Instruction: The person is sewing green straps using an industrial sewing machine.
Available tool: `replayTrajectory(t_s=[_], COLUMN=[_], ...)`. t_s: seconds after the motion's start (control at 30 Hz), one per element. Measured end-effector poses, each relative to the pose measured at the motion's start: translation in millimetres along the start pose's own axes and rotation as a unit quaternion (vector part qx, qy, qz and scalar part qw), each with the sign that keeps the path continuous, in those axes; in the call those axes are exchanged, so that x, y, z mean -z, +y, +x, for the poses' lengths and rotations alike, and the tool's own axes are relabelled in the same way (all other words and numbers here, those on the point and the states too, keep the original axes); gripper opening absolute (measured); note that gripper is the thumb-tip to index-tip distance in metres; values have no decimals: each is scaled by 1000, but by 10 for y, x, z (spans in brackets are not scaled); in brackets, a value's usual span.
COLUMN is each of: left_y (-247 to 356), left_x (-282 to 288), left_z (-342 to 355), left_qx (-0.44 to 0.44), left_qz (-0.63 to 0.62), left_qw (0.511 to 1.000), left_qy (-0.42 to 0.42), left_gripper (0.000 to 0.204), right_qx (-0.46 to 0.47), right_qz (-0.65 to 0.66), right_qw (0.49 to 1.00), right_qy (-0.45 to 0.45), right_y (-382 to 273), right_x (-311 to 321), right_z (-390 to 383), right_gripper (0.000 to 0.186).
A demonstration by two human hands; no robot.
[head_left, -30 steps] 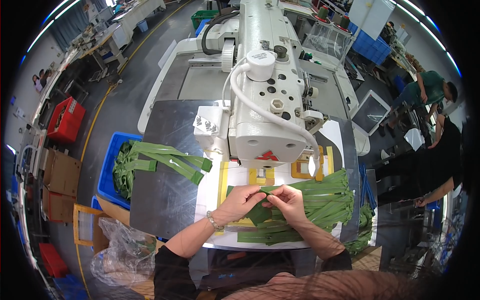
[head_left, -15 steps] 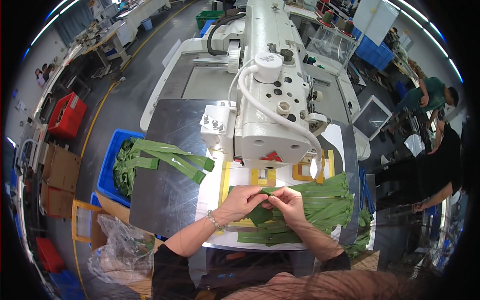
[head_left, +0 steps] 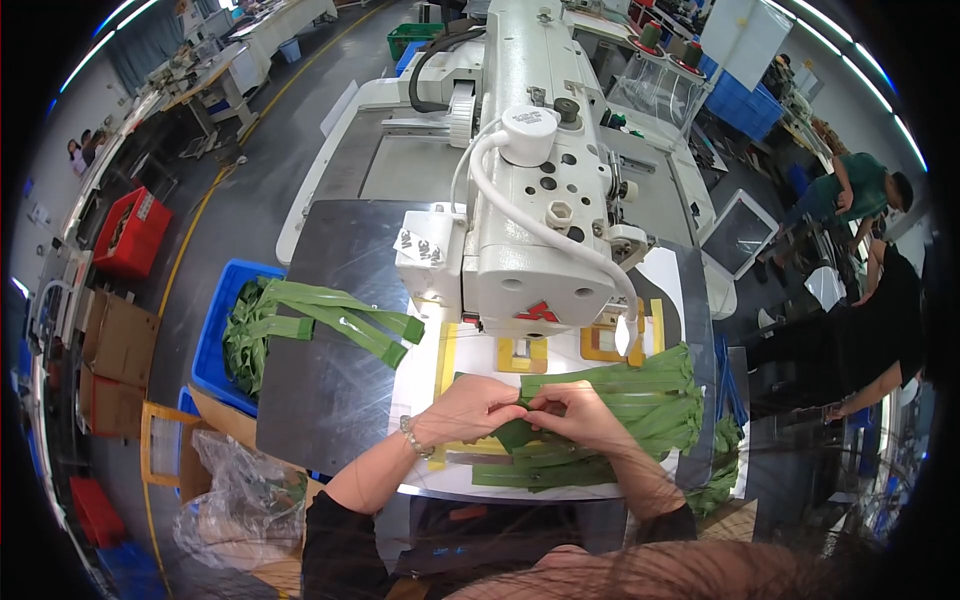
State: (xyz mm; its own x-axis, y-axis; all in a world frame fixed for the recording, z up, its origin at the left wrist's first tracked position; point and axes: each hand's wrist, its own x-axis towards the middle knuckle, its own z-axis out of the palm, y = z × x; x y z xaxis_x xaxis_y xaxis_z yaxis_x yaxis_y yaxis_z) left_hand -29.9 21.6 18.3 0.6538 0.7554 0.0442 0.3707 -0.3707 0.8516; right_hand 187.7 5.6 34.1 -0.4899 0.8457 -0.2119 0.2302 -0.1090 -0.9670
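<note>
Both hands met over one green strap (head_left: 520, 432) at the front of the desk (head_left: 330, 400), just before the sewing machine (head_left: 530, 240). The left hand (head_left: 470, 408) and the right hand (head_left: 575, 415) were each pinching its end, fingers pressed together. For a good result, the fold should probably stay flat and square. The strap pile (head_left: 630, 395) crowded the right; the left side was freer, up to the blue bin (head_left: 215, 330).
</note>
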Motion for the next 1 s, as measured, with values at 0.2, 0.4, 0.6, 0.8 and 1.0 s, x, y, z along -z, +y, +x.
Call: replayTrajectory(t_s=[0.2, 0.4, 0.6, 0.8, 1.0], left_y=[61, 22, -51, 32, -37], left_x=[-19, -30, -135, -122, -58], left_z=[45, 30, 35, 52, 29], left_qx=[-17, 65, 75, 60, 65], left_qz=[-19, -75, -123, -130, -144], left_qw=[999, 995, 990, 990, 987], left_qy=[42, 10, 9, 17, 27], left_gripper=[37, 35, 21, 18, 26], right_qx=[29, -13, -42, -44, -48], right_qz=[-83, 152, 197, 205, 158], right_qw=[996, 988, 979, 977, 986], right_qy=[14, 33, 31, 31, 32], right_y=[59, 148, 197, 228, 187], right_x=[-11, -55, -66, -54, -112], right_z=[-23, -12, -1, -2, -20], right_gripper=[15, 16, 15, 14, 15])
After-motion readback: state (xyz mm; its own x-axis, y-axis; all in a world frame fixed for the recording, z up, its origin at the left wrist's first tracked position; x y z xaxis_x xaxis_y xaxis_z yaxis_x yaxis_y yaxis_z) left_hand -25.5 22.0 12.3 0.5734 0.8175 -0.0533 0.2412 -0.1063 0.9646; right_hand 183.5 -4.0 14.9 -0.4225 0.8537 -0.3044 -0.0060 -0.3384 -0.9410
